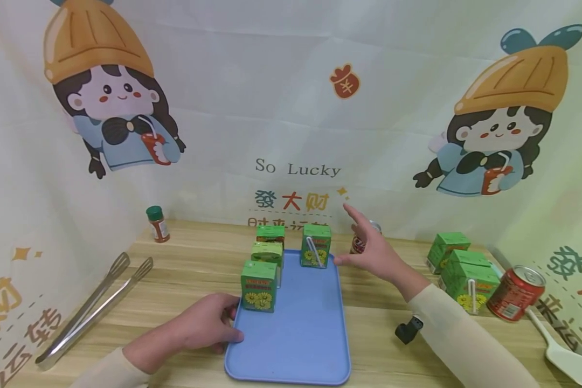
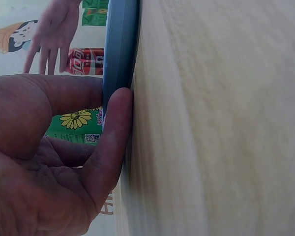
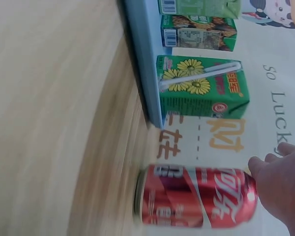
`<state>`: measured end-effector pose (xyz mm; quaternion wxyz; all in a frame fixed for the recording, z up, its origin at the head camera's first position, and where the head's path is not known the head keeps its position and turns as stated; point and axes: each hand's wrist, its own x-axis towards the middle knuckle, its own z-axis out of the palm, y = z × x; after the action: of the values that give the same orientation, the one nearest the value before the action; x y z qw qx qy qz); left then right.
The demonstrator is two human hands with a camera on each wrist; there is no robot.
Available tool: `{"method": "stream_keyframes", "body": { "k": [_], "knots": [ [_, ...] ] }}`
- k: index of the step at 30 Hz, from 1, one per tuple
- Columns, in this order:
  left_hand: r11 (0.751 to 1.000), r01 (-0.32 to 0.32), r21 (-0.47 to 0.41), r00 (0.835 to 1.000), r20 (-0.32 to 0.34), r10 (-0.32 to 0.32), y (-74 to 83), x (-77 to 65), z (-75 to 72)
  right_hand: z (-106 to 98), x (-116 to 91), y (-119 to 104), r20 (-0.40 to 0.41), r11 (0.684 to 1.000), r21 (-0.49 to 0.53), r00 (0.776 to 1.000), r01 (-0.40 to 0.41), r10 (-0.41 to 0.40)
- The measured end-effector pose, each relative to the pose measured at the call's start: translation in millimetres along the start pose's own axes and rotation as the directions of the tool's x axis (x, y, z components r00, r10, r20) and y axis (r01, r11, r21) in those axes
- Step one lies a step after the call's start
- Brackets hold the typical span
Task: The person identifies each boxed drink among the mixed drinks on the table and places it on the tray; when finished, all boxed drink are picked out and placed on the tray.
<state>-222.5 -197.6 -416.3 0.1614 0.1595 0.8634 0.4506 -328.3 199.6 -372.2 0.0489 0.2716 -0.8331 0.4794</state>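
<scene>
A blue tray lies on the wooden table. My left hand pinches its left rim, also seen in the left wrist view, where thumb and finger lie against the tray edge. Three green drink cartons stand along the tray's left side, the nearest carton printed with yellow flowers. Another flower-printed carton with a white straw stands at its far right corner. My right hand, fingers extended and holding nothing, is raised just right of that carton. Partly behind it stands a red drink can.
Farther right are green cartons, another red can and a white spatula. Metal tongs lie at the left; a green-capped spice bottle stands behind them. A printed cloth hangs at the back.
</scene>
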Motion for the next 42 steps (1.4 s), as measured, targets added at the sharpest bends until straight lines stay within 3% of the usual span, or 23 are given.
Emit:
{"method": "stream_keyframes", "body": {
  "k": [15, 22, 27, 35, 42],
  "knots": [
    [1.0, -0.007, 0.002, 1.0, 0.003, 0.007, 2.8, -2.0, -1.3, -37.6, -62.4, -7.4, -0.072, 0.994, -0.109, 0.997, 0.003, -0.011],
    [1.0, -0.004, -0.008, 1.0, 0.008, 0.004, 2.1, -1.5, -1.6, -54.6, -83.6, -1.8, -0.088, 0.961, -0.273, 0.994, 0.042, -0.068],
    [1.0, -0.002, -0.001, 1.0, 0.009, 0.002, 1.3, -0.7, -1.2, -67.8, -97.3, 2.5, -0.117, 0.943, -0.329, 0.988, 0.054, -0.097],
    [1.0, -0.002, 0.001, 1.0, -0.006, 0.002, 0.9, 0.0, 0.3, -92.0, -116.8, 5.0, -0.136, 0.947, -0.322, 0.99, -0.005, -0.041],
    [1.0, -0.005, 0.015, 1.0, -0.009, 0.005, 1.4, 0.3, 0.8, -112.1, -133.2, 12.3, -0.154, 0.922, -0.382, 0.988, -0.062, 0.003]
  ]
}}
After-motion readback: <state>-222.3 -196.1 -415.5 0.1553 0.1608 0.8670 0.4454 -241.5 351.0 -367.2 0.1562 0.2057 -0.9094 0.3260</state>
